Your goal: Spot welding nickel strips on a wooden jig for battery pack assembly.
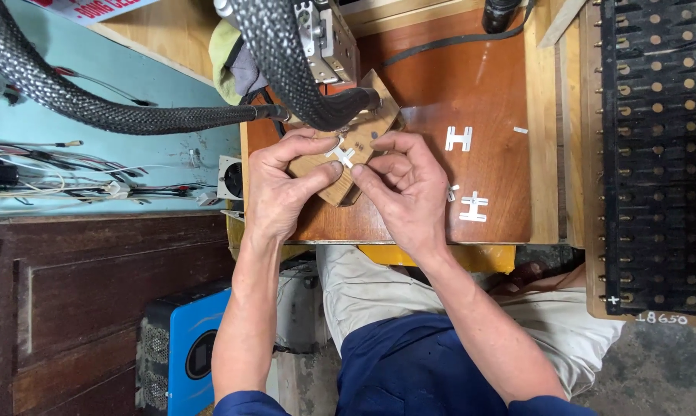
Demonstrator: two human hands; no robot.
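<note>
**Two hands on a small white cross at a wooden bench**

The left hand (282,185) and the right hand (405,189) meet over a small wooden block (340,173) that lies on a reddish-brown board (456,85). On the block sits a small white cross-shaped piece (343,155); the left thumb and forefinger curl around it from one side, and the right fingertips pinch in at it from the other, so both hands are closed on the piece rather than spread. The right hand's lower fingers are also folded over another small white bit (451,192) (what it is cannot be told).

Directly above the block hangs a metal tool head (328,38) wrapped by thick black braided hoses (93,108), one of which sweeps off to the left.

Further right on the board lie two white H-shaped pieces (459,139) (473,207), well apart from the hands, and a tiny white sliver (521,130). The board is framed by pale wood strips. At the far right stands a black rack (656,154) with rows of brass-coloured pins.

To the left is a pale turquoise surface (155,162) strewn with thin wires (70,177), below it a dark wooden cabinet (93,300), and on the concrete floor a blue and black box (186,347). The person sits in blue sleeves and light trousers.
</note>
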